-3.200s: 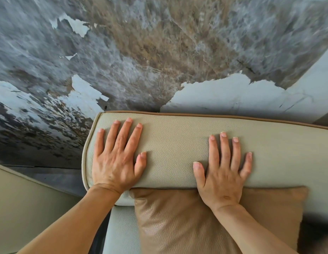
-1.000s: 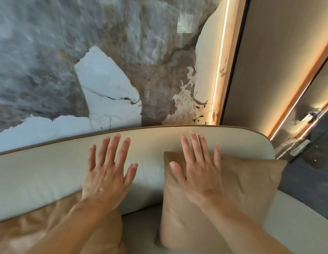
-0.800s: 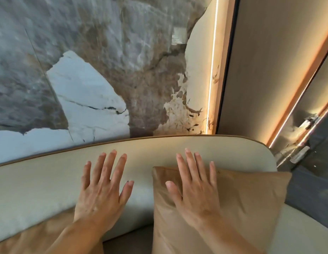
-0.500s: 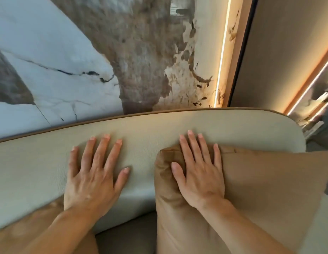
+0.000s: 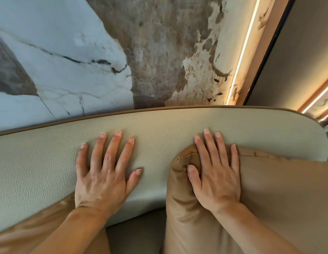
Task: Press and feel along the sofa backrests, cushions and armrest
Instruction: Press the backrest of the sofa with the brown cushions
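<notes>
The left hand (image 5: 102, 173) lies flat, fingers spread, on the cream backrest (image 5: 159, 131). The right hand (image 5: 216, 173) is also open, palm sinking into the top corner of a tan cushion (image 5: 269, 198), its fingertips (image 5: 207, 132) reaching onto the backrest. This looks like mid-task: the right end of the backrest is under test, while the seat and armrest seem left to do. Half a second ago the view sat farther back; both hands have since pressed deeper, creasing the cushion corner.
</notes>
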`<state>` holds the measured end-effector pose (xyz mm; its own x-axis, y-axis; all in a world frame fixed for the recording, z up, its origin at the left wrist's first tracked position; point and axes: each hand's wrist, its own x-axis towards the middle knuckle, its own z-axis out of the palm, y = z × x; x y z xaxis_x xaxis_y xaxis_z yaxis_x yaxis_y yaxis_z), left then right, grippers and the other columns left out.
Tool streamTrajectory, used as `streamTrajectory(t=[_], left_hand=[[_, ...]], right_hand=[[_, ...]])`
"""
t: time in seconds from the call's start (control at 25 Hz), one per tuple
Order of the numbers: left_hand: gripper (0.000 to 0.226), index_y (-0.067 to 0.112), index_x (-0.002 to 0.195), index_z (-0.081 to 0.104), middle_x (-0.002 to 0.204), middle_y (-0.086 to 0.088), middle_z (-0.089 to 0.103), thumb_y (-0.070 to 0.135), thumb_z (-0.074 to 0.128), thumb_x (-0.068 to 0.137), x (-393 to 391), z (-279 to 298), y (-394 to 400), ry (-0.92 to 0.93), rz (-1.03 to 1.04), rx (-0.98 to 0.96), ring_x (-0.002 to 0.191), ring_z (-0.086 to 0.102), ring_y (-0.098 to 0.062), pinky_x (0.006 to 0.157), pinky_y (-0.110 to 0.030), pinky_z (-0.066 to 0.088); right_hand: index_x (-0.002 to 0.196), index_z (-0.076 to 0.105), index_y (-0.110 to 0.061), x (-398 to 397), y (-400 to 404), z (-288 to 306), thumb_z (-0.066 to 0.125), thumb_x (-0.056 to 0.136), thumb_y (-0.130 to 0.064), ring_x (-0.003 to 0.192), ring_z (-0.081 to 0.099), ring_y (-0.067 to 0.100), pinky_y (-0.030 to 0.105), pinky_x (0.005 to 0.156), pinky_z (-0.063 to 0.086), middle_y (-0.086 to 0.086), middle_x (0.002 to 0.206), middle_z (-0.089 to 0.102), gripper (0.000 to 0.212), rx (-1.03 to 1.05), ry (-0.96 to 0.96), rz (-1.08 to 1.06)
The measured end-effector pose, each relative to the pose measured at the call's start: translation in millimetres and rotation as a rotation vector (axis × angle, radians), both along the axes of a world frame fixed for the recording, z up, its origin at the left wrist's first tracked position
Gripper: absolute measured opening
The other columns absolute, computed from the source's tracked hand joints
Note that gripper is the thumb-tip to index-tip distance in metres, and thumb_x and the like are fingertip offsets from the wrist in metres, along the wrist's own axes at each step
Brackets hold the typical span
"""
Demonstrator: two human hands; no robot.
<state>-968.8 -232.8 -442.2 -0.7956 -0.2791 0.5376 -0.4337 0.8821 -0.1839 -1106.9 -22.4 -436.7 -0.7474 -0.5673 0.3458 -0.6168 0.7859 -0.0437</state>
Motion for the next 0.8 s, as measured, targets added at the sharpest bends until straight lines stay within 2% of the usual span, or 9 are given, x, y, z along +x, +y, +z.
streamTrajectory(t=[0.44, 0.8], left_hand=[[0.067, 0.021, 0.149, 0.028, 0.15, -0.01, 0.031, 0.058, 0.03, 0.093, -10, -4, -6, -0.018, 0.019, -0.009, 0.137, 0.03, -0.038, 0.111, -0.062, 0.018], [0.068, 0.025, 0.151, 0.019, 0.158, -0.006, 0.026, 0.057, 0.021, 0.092, -6, 24, 7, -0.231, 0.084, 0.166, 0.145, 0.02, -0.031, 0.117, -0.056, 0.009]], right_hand=[[0.152, 0.023, -0.024, -13, -6, 1, 0.026, 0.091, -0.053, 0.148, 0.015, 0.025, 0.057, 0.116, 0.014, 0.003, 0.161, 0.02, 0.067, 0.01, 0.0, 0.029], [0.153, 0.014, -0.028, -5, -8, 14, 0.001, 0.093, -0.061, 0.149, 0.006, 0.022, 0.053, 0.119, 0.01, -0.001, 0.162, 0.012, 0.07, 0.067, -0.073, -0.009]])
